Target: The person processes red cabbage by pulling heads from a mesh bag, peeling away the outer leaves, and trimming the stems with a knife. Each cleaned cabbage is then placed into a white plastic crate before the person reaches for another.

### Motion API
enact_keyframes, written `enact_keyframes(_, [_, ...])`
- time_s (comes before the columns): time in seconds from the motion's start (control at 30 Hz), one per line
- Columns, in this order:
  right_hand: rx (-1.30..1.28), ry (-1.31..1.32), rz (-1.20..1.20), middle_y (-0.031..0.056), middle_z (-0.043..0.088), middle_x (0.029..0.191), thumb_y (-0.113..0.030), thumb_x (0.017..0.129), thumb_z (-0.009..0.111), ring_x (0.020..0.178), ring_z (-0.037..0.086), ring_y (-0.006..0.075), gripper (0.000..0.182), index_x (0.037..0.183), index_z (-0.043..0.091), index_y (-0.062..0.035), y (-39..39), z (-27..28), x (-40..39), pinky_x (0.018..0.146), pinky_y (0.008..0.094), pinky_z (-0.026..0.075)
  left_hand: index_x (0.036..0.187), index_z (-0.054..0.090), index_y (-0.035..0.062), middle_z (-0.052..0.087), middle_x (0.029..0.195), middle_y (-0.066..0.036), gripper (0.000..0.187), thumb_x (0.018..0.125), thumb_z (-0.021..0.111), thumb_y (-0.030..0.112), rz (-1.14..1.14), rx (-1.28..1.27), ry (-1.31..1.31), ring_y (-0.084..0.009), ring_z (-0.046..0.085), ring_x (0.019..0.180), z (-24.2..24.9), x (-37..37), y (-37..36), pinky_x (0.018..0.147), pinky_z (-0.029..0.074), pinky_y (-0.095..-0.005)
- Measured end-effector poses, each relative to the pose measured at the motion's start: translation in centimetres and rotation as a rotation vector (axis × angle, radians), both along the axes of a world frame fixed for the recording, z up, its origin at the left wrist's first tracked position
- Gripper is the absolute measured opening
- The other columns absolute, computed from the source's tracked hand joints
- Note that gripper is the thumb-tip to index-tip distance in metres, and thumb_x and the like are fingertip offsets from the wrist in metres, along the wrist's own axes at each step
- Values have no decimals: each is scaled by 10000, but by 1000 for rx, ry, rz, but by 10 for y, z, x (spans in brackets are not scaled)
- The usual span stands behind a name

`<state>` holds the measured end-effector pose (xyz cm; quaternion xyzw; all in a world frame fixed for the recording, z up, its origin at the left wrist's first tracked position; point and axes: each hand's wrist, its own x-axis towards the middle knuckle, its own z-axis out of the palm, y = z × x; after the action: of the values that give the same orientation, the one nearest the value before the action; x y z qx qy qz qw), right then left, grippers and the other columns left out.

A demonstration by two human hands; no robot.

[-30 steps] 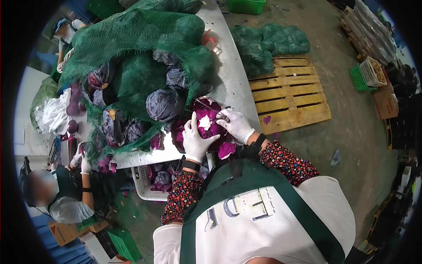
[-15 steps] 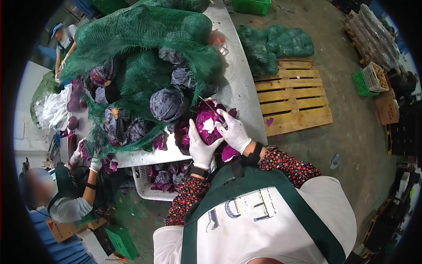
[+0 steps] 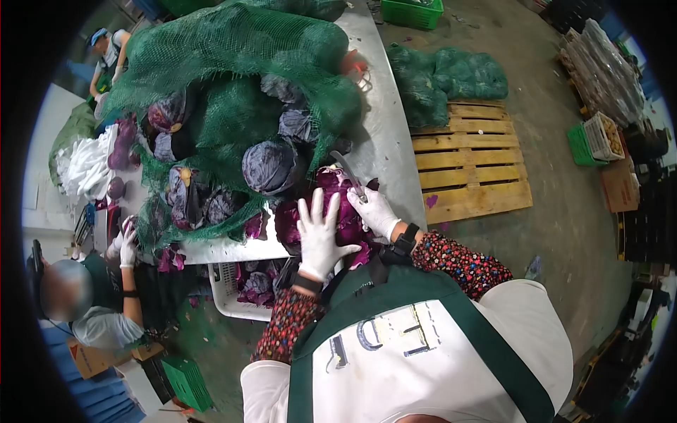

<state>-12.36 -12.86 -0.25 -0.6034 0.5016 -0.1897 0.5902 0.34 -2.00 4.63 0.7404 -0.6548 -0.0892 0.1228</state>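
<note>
My left hand (image 3: pixel 321 236), in a white glove, is spread flat with its fingers apart over purple cabbage leaves (image 3: pixel 288 224) at the table's near edge. Closed round the handle of a knife (image 3: pixel 345 169) is my gloved right hand (image 3: pixel 374 213); the curved blade points up and away to the left. Glossy red cabbage (image 3: pixel 348 220) shows between the two hands, partly covered by the left fingers. Just beyond, a whole red cabbage (image 3: pixel 269 168) with dull outer leaves sits at the mouth of a green mesh sack (image 3: pixel 233 53).
Below the metal table (image 3: pixel 386 106) stands a white crate (image 3: pixel 224 289) holding cabbage and leaves. To the left, a co-worker (image 3: pixel 106 299) handles leaves; another person (image 3: pixel 109 56) is farther back. Right of the table lie a wooden pallet (image 3: pixel 472 166) and filled green sacks (image 3: pixel 451 74).
My left hand has come off the cabbage's side and spread out over the leaves. The pale cut stem end is no longer visible. The knife blade now shows more clearly, raised from the cabbage.
</note>
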Motion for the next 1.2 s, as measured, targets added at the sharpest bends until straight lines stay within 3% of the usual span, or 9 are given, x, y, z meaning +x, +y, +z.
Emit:
enact_keyframes(0.3, [51, -428, -60, 23, 665, 782, -120, 914, 561, 712, 610, 129, 179, 1049, 644, -38, -9, -101, 16, 703, 285, 506, 1393, 385, 152, 301, 1454, -198, 1023, 520, 899, 301, 166, -186, 432, -382, 379, 1308, -31, 30, 2, 1081, 365, -446])
enact_keyframes(0.43, [64, -181, 27, 72, 676, 800, -171, 905, 554, 716, 658, 220, 213, 1095, 641, -130, -10, -91, 18, 678, 339, 525, 1399, 354, 102, 321, 1439, -178, 1031, 538, 899, 258, 192, -257, 436, -331, 403, 1300, -46, 34, 5, 1089, 358, -419])
enact_keyframes(0.57, [-121, -146, 41, 138, 687, 920, -238, 874, 567, 841, 656, 323, 258, 1105, 631, -144, -7, -94, 31, 754, 390, 518, 1383, 362, 45, 408, 1376, -125, 962, 587, 883, 181, 293, -379, 1000, -250, 437, 1257, -69, 48, 11, 1086, 344, -375])
enact_keyframes(0.67, [-168, 52, 128, 168, 680, 991, -272, 857, 584, 926, 639, 352, 298, 1104, 626, -110, -10, -79, 36, 804, 421, 507, 1400, 335, 36, 472, 1324, -116, 894, 663, 833, 122, 371, -381, 1098, -226, 486, 1201, -70, 63, 18, 1059, 370, -355])
enact_keyframes(0.8, [-154, 62, 138, 169, 679, 948, -290, 848, 589, 919, 634, 361, 290, 1068, 625, -105, -8, -73, 34, 797, 432, 503, 1404, 329, 102, 494, 1296, -112, 728, 839, 701, 374, 604, -413, 1585, -283, 552, 1133, -71, 67, 45, 924, 511, -445])
enact_keyframes(0.93, [-222, 13, 223, 143, 679, 846, -239, 838, 587, 792, 661, 300, 220, 1005, 635, -103, -3, -81, 45, 723, 375, 515, 1370, 432, 204, 473, 1380, -49, 840, 738, 598, 732, 795, -588, 2112, -253, 459, 1244, -57, 75, 82, 873, 498, -511])
enact_keyframes(1.03, [110, -133, 218, 84, 672, 764, -142, 808, 664, 678, 648, 163, 187, 975, 639, -60, 10, -84, 77, 634, 320, 521, 1401, 397, 187, 464, 1392, -81, 836, 785, 478, 748, 570, -816, 2102, -310, 458, 1251, -40, 84, 108, 943, 446, -553])
enact_keyframes(1.07, [-7, -181, 228, 68, 661, 736, -122, 803, 684, 599, 631, 157, 224, 1007, 633, -45, 16, -108, 94, 571, 329, 519, 1413, 378, 166, 467, 1384, -112, 825, 807, 460, 719, 552, -916, 2092, -340, 465, 1239, -33, 85, 112, 958, 432, -565])
enact_keyframes(1.2, [574, -465, 135, 75, 649, 836, -147, 893, 667, 581, 647, 204, 290, 1126, 577, 1, 58, -56, 122, 561, 333, 540, 1443, 332, 123, 469, 1363, -195, 819, 837, 426, 666, 713, -1110, 1805, -424, 491, 1193, 22, 76, 121, 986, 403, -594])
